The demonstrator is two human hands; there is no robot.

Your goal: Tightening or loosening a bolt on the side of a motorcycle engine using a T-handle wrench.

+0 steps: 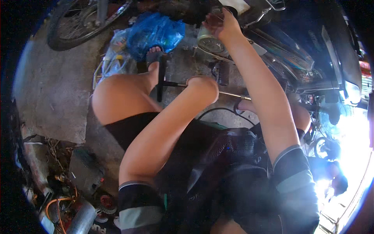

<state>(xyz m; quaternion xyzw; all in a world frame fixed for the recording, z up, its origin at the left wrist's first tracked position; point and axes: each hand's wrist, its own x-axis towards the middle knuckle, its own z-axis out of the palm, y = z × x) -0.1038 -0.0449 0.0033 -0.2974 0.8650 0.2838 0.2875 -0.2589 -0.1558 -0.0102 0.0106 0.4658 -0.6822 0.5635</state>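
Note:
My right hand (220, 25) reaches up to the top of the view, its fingers apart and dim in the shade. It is at a round, yellowish-grey metal part (211, 43) with a ribbed face; whether it touches the part is unclear. My left arm crosses the middle, and my left hand (203, 86) is bent down at the wrist, so its fingers are hidden. A thin metal rod (233, 94) with a dark end passes behind that hand and shows on both sides. I cannot tell whether the hand grips it.
A blue plastic bag (156, 33) lies beside my sandalled foot (154, 56). A bicycle-like wheel (82, 23) stands at the upper left. Motorbike-like panels (288, 50) fill the upper right. A metal cylinder (82, 217) and orange cable (52, 202) lie among clutter at the lower left.

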